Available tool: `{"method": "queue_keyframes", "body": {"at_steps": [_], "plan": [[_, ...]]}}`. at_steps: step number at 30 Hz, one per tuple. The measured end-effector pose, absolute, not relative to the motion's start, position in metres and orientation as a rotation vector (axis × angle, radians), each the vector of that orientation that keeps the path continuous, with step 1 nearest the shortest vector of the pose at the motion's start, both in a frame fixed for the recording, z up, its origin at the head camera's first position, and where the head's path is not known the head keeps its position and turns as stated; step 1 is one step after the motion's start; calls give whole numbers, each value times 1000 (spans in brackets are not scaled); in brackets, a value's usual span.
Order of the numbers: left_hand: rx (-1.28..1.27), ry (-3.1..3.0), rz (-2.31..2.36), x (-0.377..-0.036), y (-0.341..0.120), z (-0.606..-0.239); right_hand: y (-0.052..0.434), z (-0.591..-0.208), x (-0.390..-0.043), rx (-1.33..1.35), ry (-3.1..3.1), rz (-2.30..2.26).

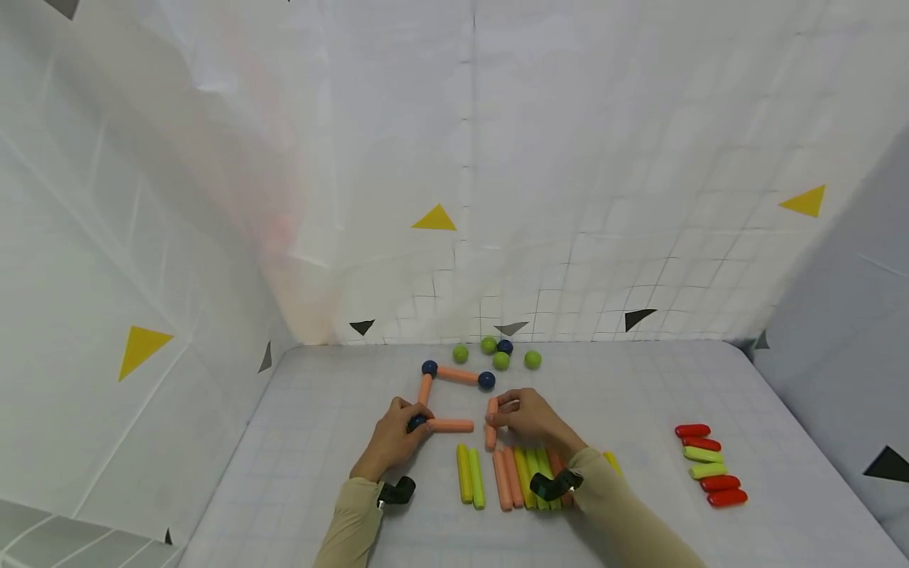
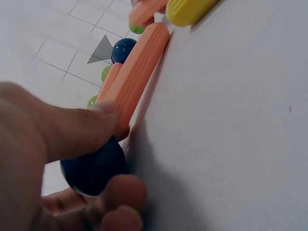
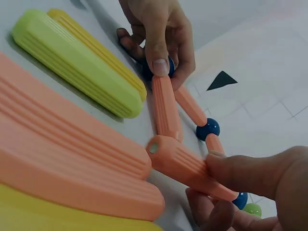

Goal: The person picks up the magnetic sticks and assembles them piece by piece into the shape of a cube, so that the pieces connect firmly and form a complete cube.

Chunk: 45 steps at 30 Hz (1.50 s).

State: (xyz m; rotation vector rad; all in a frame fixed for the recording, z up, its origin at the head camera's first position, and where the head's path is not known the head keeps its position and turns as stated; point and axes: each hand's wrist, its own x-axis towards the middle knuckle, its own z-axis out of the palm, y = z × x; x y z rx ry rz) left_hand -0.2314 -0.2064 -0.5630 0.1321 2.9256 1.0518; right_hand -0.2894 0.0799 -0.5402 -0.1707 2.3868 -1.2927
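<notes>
Left hand [image 1: 393,438] pinching dark blue ball [image 1: 417,422] at end of flat orange stick [image 1: 450,426]; right hand [image 1: 529,418] gripping another orange stick [image 1: 490,432] on surface [image 1: 319,442]. Probably light, rigid, ribbed; best held mid-length.

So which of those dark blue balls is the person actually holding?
The dark blue ball at the near left corner of the stick frame, gripped by the left hand. The other three dark blue balls lie farther back, untouched.
</notes>
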Motion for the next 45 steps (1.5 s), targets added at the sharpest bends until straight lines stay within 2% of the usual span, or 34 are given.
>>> {"method": "queue_keyframes", "body": {"at_steps": [14,23,30,40,45], "plan": [[111,2944,1041,-232,-204,-564,67,-551,-311,-12,2438,-1347],[158,2940,1072,-231,-204,-565,63,-557,-312,31,2530,-1394],[237,2983,1073,-231,-205,-565,61,-561,-313,-3,2542,-1515],[185,2983,1014,-230,-201,-563,67,-558,-317,-23,2587,-1463],[179,2976,978,-230,-201,-565,76,-551,-335,-208,2823,-1481]]}}
